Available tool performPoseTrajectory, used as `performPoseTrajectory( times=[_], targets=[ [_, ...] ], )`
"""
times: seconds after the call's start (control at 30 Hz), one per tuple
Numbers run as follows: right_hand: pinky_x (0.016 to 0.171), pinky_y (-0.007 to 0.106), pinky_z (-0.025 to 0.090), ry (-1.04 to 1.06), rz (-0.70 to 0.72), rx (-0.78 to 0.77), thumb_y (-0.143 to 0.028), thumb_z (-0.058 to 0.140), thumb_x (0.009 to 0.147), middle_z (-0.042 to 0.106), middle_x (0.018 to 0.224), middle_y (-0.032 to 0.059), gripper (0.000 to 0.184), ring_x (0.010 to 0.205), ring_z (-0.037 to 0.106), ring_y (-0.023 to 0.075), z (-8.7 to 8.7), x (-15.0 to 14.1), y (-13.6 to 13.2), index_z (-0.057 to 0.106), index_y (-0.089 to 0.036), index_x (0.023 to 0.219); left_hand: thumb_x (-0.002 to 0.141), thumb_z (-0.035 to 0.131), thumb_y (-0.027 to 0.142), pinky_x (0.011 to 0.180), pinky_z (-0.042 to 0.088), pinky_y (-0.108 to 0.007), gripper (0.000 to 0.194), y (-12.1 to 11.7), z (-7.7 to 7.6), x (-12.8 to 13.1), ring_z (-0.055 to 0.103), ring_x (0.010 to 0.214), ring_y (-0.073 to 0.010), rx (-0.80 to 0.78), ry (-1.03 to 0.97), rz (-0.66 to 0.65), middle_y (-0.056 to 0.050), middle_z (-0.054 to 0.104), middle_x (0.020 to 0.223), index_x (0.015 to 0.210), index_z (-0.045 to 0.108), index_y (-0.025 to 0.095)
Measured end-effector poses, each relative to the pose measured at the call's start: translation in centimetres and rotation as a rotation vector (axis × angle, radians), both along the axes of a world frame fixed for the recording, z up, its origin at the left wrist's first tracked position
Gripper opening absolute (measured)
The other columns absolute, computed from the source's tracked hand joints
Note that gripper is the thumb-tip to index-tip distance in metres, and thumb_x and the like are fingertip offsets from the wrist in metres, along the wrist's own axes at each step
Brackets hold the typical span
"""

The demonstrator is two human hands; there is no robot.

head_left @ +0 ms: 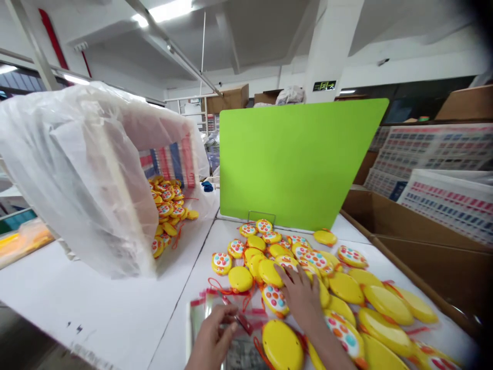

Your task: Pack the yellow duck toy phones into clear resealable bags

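Yellow oval toys (271, 272) lie in a spread pile; some show white faces with coloured round bumps, others plain yellow backs, and orange cords trail from several. My right hand (304, 295) reaches over the pile, fingers spread and touching the toys, with nothing gripped. Lower left of it, my left hand (217, 331) is loosely curled, with a gap between thumb and fingers. By its fingertips is a slim dark red object (243, 322), its kind unclear. Under that hand lie clear plastic bags (246, 349) with red strips along their edges.
A bright green board (292, 164) stands upright behind the pile near a small wire stand (262, 215). At left, a plastic-wrapped frame bin (115, 169) lies on its side with more yellow toys (169, 205) inside. Cardboard boxes (431, 262) line the right of the white table (181, 277).
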State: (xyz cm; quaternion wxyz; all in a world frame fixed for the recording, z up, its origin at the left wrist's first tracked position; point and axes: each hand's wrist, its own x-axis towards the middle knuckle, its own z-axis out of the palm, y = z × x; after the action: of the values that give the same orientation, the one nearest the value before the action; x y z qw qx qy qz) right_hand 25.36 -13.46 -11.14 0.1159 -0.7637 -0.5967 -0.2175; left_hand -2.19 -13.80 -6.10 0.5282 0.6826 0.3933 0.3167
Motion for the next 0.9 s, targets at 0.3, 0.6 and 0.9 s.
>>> performPoseTrajectory(
  times=[0.3, 0.6, 0.9],
  targets=[
    [0.097, 0.057, 0.036, 0.026, 0.007, -0.002, -0.009, 0.034, 0.080, 0.062, 0.125, 0.0068, 0.059, 0.116, 0.053, 0.0313, -2.3, 5.9, 2.1, 0.051, -0.031, 0.132, 0.086, 0.048, 0.037, 0.092, 0.049, -0.036, 0.035, 2.9, -1.3, -4.8, 0.055, 0.113, -0.0241, 0.204, 0.113, 0.262, -0.010, 0.055, 0.124, 0.117, 0.058, 0.024],
    [0.106, 0.045, 0.038, 0.249, 0.518, -0.100, -0.020, 0.040, 0.073, 0.054, 0.136, 0.0087, 0.059, 0.127, 0.047, 0.0273, 9.5, 3.0, 11.0, 0.055, -0.024, 0.130, 0.075, 0.054, 0.032, 0.109, 0.032, -0.051, 0.077, 14.9, -7.6, -16.3, 0.031, 0.134, -0.0384, 0.520, 0.474, 1.053, -0.024, 0.036, 0.139, 0.138, 0.022, 0.004],
    [0.111, 0.042, 0.028, 0.003, 1.060, 0.245, -0.011, 0.043, 0.074, 0.038, 0.146, 0.0197, 0.066, 0.136, 0.033, 0.0245, 41.1, -22.7, 22.2, 0.034, -0.002, 0.139, 0.073, 0.060, 0.032, 0.093, 0.044, -0.053, 0.089, 22.1, -7.2, -16.2, 0.039, 0.128, -0.0430, 0.331, 0.605, 1.297, -0.031, 0.033, 0.142, 0.143, 0.011, 0.004]
  ],
)
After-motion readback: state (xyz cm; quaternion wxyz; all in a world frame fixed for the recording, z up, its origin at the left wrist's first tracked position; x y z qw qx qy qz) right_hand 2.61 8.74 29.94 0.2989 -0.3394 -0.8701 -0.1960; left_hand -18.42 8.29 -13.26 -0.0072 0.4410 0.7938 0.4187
